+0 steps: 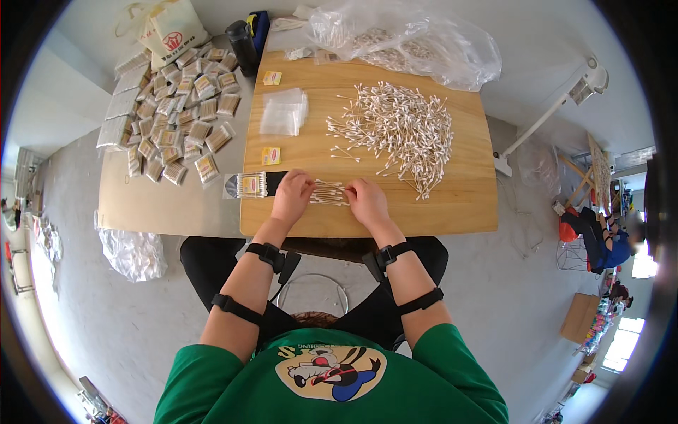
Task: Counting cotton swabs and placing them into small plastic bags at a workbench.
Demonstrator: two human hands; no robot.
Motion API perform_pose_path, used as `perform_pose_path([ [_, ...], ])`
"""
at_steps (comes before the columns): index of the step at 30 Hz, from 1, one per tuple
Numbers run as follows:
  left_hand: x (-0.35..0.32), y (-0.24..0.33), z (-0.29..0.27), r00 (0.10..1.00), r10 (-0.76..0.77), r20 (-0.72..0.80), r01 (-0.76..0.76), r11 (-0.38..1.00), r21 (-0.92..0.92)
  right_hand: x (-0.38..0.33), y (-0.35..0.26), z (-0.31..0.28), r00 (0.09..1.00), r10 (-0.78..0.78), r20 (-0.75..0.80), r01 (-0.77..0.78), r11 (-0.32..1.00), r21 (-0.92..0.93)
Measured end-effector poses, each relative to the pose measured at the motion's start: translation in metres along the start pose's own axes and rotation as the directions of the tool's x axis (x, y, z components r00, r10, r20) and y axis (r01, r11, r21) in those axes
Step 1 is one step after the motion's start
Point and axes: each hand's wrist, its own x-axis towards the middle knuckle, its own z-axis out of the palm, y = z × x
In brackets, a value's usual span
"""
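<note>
A small row of cotton swabs (327,192) lies side by side on the wooden board, between my two hands. My left hand (292,196) is closed, its fingertips pinching at the left ends of the row. At the right ends, my right hand (367,202) is closed too, with thumb and fingers pressed together at the tips. Left of my left hand lies a flat black piece (275,183), partly under that hand. A clear packet of swabs with a yellow label (252,186) adjoins it. The undersides of my fingers are hidden.
A loose heap of cotton swabs (406,131) spreads at right, below a large clear plastic bag (406,42). Clear sleeves (284,112) and yellow cards (271,155) lie at left. Many filled packets (185,113) pile further left, near a dark bottle (243,48). A person (614,244) sits far right.
</note>
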Motion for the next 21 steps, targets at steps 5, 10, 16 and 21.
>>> perform_pose_path([
  [5,0.023,-0.006,-0.003,0.995,-0.101,0.006,0.100,0.993,0.066,0.003,-0.001,0.005,0.997,-0.078,0.020,0.080,0.992,-0.095],
  [10,0.030,-0.012,-0.001,0.997,0.013,0.074,-0.027,0.982,0.185,0.003,0.001,0.003,0.983,-0.184,-0.012,0.182,0.980,-0.086],
  [16,0.024,-0.012,-0.001,0.995,0.037,0.093,-0.050,0.988,0.143,0.014,0.009,-0.005,0.999,0.039,-0.021,-0.038,0.998,0.046],
  [21,0.019,-0.009,-0.002,0.998,0.044,0.051,-0.050,0.991,0.122,0.034,0.011,-0.006,0.998,-0.059,0.009,0.060,0.990,-0.126],
])
